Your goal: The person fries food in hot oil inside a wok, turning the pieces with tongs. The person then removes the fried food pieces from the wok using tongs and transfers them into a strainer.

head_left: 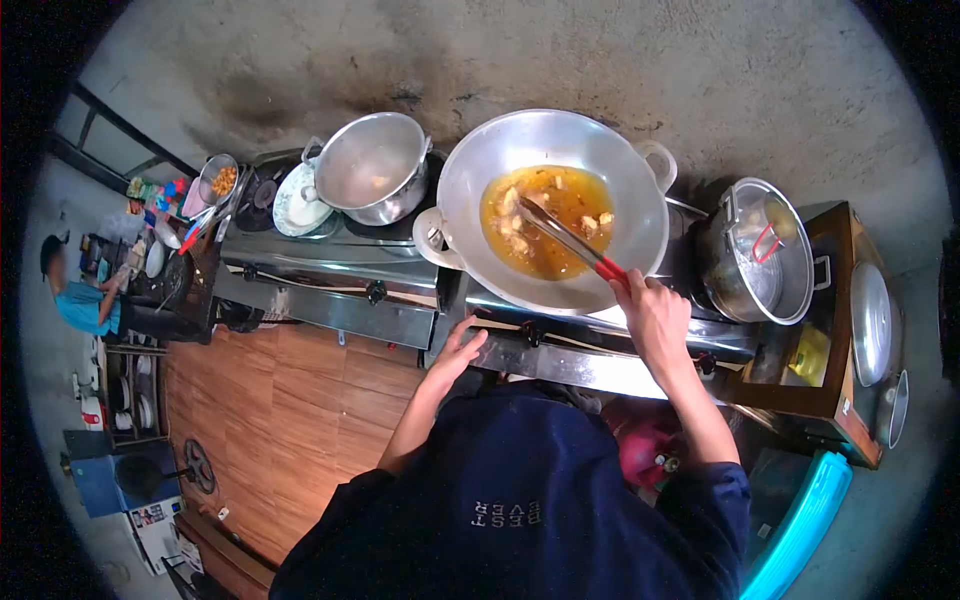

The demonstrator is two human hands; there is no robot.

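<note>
A wide silver wok (555,140) holds orange-yellow oil with several pieces of food (515,235) in it. My right hand (655,315) is closed round the red handle of metal tongs (570,238), whose tips reach into the oil among the pieces. Whether the tips grip a piece is hard to tell. Near the stove's front edge, just below the wok's left handle (438,240), my left hand (458,352) has its fingers apart and holds nothing.
Left of the wok stand a silver pot (372,205), a lidded dish (300,203) and a strainer with orange food (222,182). On the right are a deep pot (765,300) and a wooden cabinet (835,340). Another person (85,305) stands at the far left.
</note>
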